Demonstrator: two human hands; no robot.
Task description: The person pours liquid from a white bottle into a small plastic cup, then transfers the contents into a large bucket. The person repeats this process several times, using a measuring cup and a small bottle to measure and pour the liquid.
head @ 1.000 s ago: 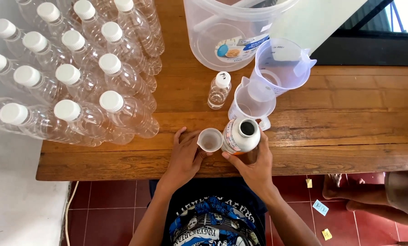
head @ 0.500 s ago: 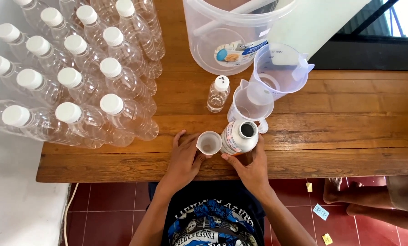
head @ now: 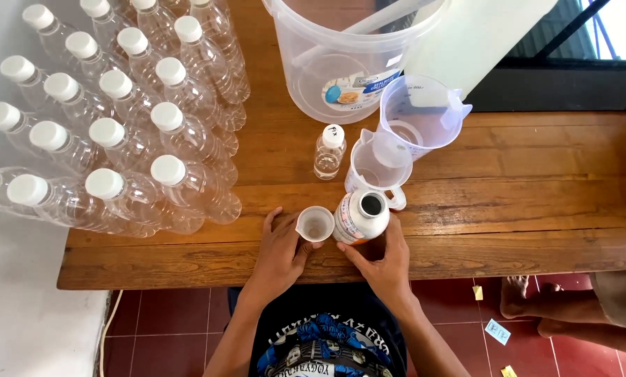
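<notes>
The wooden worktop [head: 536, 202] was crowded: capped clear bottles [head: 117, 139] were lined up left, with a big bucket [head: 341, 63], two jugs [head: 396, 139] and one small bottle [head: 329, 150] set mid-board.

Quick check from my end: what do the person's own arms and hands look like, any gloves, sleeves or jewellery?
Both the left hand and the right hand are bare: no gloves, and no rings or watch that I can make out. The forearms are uncovered, with no sleeves reaching them. Below them shows a dark shirt with a blue and white print.
</notes>
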